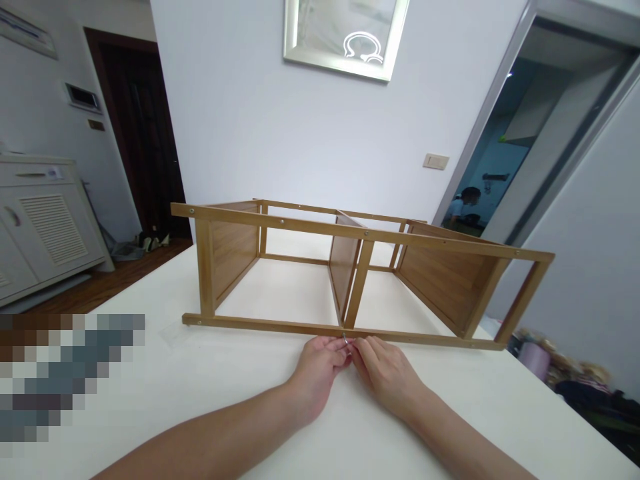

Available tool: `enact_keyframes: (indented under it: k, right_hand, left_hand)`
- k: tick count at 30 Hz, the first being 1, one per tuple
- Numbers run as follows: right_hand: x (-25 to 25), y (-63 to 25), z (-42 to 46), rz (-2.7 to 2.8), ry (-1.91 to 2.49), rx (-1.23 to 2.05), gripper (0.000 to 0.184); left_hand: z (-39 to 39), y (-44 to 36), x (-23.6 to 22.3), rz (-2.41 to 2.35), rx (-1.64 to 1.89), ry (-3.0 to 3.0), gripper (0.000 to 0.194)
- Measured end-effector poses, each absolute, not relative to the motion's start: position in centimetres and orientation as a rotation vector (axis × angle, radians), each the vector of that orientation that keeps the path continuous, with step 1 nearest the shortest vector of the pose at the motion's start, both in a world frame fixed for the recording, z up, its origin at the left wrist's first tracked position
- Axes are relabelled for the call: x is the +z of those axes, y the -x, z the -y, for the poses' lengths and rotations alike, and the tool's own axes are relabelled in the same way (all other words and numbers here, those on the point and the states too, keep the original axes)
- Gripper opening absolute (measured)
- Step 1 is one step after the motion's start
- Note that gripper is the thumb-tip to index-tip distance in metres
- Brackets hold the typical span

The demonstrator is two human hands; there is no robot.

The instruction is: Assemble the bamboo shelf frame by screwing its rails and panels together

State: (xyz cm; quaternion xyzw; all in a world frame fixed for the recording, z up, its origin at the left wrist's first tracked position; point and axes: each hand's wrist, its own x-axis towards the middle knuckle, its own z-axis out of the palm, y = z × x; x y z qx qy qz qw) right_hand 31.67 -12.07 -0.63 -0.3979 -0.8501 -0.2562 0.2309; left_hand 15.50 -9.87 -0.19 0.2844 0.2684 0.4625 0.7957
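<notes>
A wooden shelf rack point(280, 327) lies on its side on a white table, its three panels upright across the frame. At the middle of its near lower rail a small bent silver hex key point(345, 339) meets the wood by a fastener. My left hand point(317, 373) is closed, its fingertips pinched about the key from the left. From the right, my right hand point(383, 370) is closed as well, with thumb and fingers at the key's near end. The fingers hide most of the key. Screw heads dot the upper near rail.
The white table point(150, 387) reaches past the rack toward a wall with a framed picture point(340, 70). A white cabinet point(45, 220) stands left. Piled items point(565, 370) lie beyond the right edge. Another person point(457, 208) is visible through the doorway.
</notes>
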Motion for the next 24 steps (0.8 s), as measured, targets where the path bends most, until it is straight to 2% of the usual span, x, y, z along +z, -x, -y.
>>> enact_keyframes:
  k: [9, 14, 19, 24]
  right_hand:
    - [0.2, -31.0, 12.2, 2.384, 1.105, -0.711, 0.016]
    - [0.6, -30.9, 12.5, 2.408, 1.067, -0.692, 0.015]
    - [0.7, -31.4, 12.5, 2.300, 0.960, -0.520, 0.024]
    - [0.4, -31.4, 11.4, 2.004, 1.006, -0.218, 0.019]
  left_hand:
    - [9.9, -15.6, 0.0, -0.501, 0.965, -0.661, 0.020]
    - [10.0, -15.7, 0.0, -0.518, 0.985, -0.658, 0.008]
    - [10.0, -15.7, -0.1, -0.571, 0.991, -0.585, 0.008]
    - [10.2, -15.7, -0.5, -0.600, 0.947, -0.590, 0.017]
